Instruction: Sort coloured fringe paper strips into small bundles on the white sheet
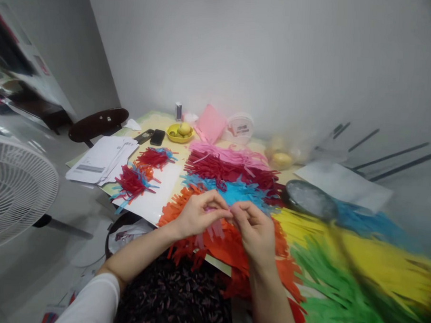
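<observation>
My left hand and my right hand meet over the table's near edge, fingers pinched together on a small pink fringed paper piece that hangs between them. Under the hands lies orange fringed paper. Behind it are blue fringed paper, dark red fringed paper and pink fringed paper. To the right spread yellow fringed paper and green fringed paper.
Small red and blue tassels lie on a white sheet. A stack of papers, two phones, a yellow bowl, a white tub and a grey plate are on the table. A fan stands left, a stool beyond.
</observation>
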The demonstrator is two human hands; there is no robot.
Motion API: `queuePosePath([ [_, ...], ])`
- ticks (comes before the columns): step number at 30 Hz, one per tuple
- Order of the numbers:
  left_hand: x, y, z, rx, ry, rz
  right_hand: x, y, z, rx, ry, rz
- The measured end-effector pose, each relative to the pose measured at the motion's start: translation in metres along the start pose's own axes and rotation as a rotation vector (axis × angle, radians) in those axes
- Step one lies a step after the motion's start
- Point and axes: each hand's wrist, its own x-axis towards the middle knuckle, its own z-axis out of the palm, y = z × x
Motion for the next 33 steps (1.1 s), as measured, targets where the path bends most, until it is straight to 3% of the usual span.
queuePosePath([
  [6,0.0,0.0,-0.002,0.025,0.006,0.024,0.005,-0.006,-0.015,-0.076,0.017,0.003],
  [14,0.003,0.004,-0.003,0.157,0.035,0.064,0.004,-0.013,-0.016,-0.345,-0.034,-0.149],
  [19,0.006,0.0,-0.008,0.083,0.069,-0.022,0.005,-0.014,-0.011,-0.445,0.054,-0.229],
  [26,0.011,-0.014,-0.017,-0.149,0.057,-0.173,0.008,-0.001,-0.007,-0.444,0.187,-0.216],
  [30,0.01,-0.018,-0.016,-0.107,0.048,-0.168,0.01,0.007,0.005,-0.494,0.282,-0.239],
  [33,0.013,-0.023,-0.04,0.01,0.003,-0.15,0.011,0.01,0.011,-0.527,0.231,-0.257],
])
